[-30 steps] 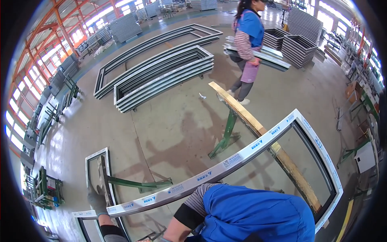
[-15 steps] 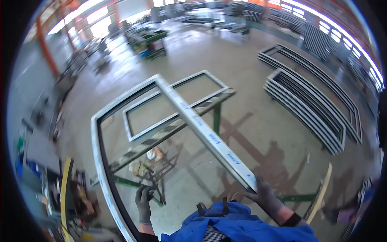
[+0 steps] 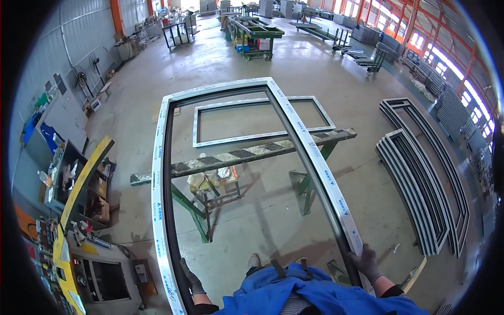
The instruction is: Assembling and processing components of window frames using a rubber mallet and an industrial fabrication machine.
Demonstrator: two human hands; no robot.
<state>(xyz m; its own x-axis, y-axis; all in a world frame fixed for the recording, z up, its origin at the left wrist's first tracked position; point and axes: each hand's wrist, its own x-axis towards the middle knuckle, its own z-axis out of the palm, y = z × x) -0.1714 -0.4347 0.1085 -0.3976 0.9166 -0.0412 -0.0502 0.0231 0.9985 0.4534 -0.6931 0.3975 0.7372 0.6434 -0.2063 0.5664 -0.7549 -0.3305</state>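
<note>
A large rectangular window frame (image 3: 160, 173) with white film and dark inner edges stretches out in front of me. Its far part lies across a black-and-white striped trestle beam (image 3: 247, 153). My right hand (image 3: 366, 264), in a dark grey glove, is closed around the near end of the right-hand rail. At the left-hand rail, my left hand (image 3: 192, 279), gloved alike, is closed against the dark inner edge; some of its fingertips are hidden. Past the beam, a smaller white frame (image 3: 231, 142) lies low, partly seen through the large one.
Stacks of frames (image 3: 415, 189) lie on the floor to the right. To the left are a yellow beam (image 3: 79, 184), a shelf unit (image 3: 65, 176) and a grey machine (image 3: 107, 278). A small stool (image 3: 223, 185) stands below the trestle. A green cart (image 3: 254, 34) stands far ahead.
My left hand has gone from free of the frame to its left rail. The large frame now points more straight ahead. My view has turned left, with the right hand still on its rail.
</note>
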